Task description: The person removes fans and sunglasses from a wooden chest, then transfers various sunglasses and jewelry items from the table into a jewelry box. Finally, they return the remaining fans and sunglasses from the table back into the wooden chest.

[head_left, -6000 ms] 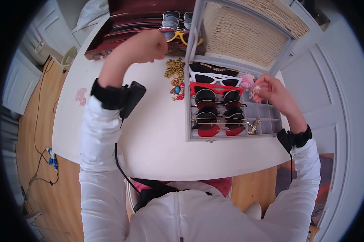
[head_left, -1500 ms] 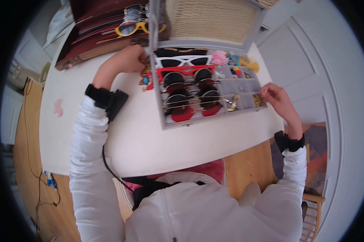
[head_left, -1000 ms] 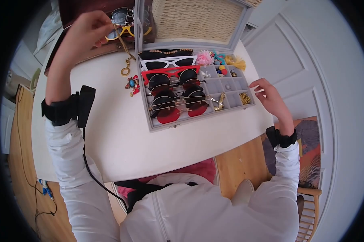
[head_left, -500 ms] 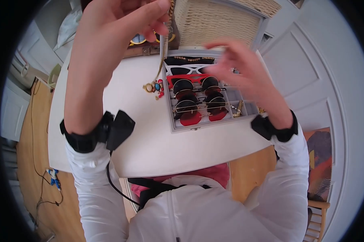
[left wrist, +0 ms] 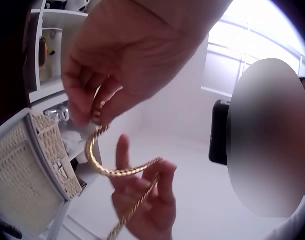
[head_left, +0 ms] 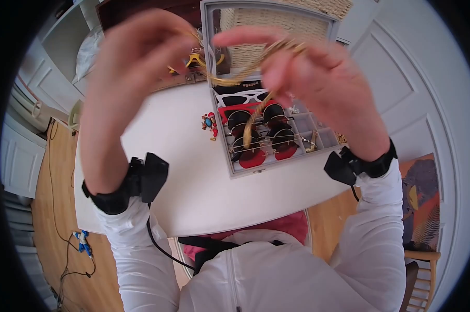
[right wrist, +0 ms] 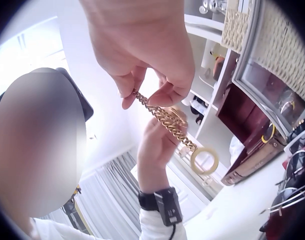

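A gold chain (head_left: pixel 229 81) is stretched between both raised hands, above the organizer box (head_left: pixel 235 169) of sunglasses. The left hand (head_left: pixel 136 73) pinches one part of the chain (left wrist: pixel 112 172) between thumb and fingers, as the left wrist view shows. My right hand (head_left: pixel 328 88) grips another part, index finger extended toward the left. A length with a round ring (right wrist: pixel 204 160) hangs from the chain in the right wrist view. Red round sunglasses (head_left: pixel 252 158), white-framed ones (head_left: pixel 232 99) and small compartments lie beneath the hands.
Colourful beaded jewelry (head_left: pixel 209 122) lies on the white table (head_left: pixel 188 192), left of the box. An open dark red case (head_left: pixel 177 80) with yellow-framed glasses stands behind. The box's woven lid (head_left: pixel 245 21) is raised at the back.
The chain has left the table, lifted by the left hand. My right hand came from the box's right side to the middle and now grips the chain too.
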Demonstrator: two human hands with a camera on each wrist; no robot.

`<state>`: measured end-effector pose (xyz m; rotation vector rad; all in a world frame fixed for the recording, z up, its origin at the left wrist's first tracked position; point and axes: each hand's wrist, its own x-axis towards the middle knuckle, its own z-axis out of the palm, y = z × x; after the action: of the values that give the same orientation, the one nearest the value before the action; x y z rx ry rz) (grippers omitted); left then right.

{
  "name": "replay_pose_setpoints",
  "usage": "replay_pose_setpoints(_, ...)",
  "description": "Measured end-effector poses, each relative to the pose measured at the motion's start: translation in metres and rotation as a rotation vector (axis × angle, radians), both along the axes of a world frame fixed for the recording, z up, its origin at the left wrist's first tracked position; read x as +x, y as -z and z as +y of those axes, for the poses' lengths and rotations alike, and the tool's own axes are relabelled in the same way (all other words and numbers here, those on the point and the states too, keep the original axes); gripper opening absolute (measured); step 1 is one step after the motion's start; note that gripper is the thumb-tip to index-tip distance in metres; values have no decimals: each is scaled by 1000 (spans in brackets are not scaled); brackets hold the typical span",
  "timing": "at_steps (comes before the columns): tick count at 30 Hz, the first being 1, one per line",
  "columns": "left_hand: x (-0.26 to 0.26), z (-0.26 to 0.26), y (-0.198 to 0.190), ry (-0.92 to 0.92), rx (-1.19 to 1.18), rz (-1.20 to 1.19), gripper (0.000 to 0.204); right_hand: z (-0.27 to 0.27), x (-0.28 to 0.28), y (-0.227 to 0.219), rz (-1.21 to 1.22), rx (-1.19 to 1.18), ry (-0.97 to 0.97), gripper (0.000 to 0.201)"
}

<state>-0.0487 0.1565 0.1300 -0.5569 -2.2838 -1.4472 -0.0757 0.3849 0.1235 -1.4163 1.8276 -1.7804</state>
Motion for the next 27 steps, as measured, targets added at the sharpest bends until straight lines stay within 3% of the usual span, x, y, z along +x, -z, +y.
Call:
replay_pose_setpoints(1,-7,2,9,172,-154,-5,16,7,-2,-2,-2,3,1,26)
replay_pose_setpoints(4,-12,18,26,292,-301,-22,19,29,-14,-10,-100,-135,-65,25)
replay_pose_setpoints(7,-37,0,37,204,-611,-183,19,57,-21,-20,-122,-93,18,21)
replay_pose_setpoints(8,-55,-17,54,172,-571,-251,21,69,-20,-21,-27,17,144,23)
replay_pose_setpoints(9,-62,-23,57,59,-754,-263,24,77,-18,-22,73,130,267,25)
replay_pose_setpoints(10,-71,-28,62,19,-836,-421,29,79,-12,-19,127,156,442,25)
replay_pose_setpoints(14,-87,-35,91,94,-784,-617,37,121,-11,-15,-32,285,504,25)
replay_pose_setpoints(18,-99,-32,105,194,-806,-582,38,152,-7,3,-111,297,624,25)
replay_pose_setpoints(21,-107,-32,115,264,-837,-564,32,168,-9,16,-149,331,706,26)
replay_pose_setpoints(25,-117,-34,137,343,-663,-655,21,193,-19,38,-162,506,689,24)
replay_pose_setpoints(27,-120,-34,141,384,-666,-610,16,192,-25,53,-273,349,627,23)
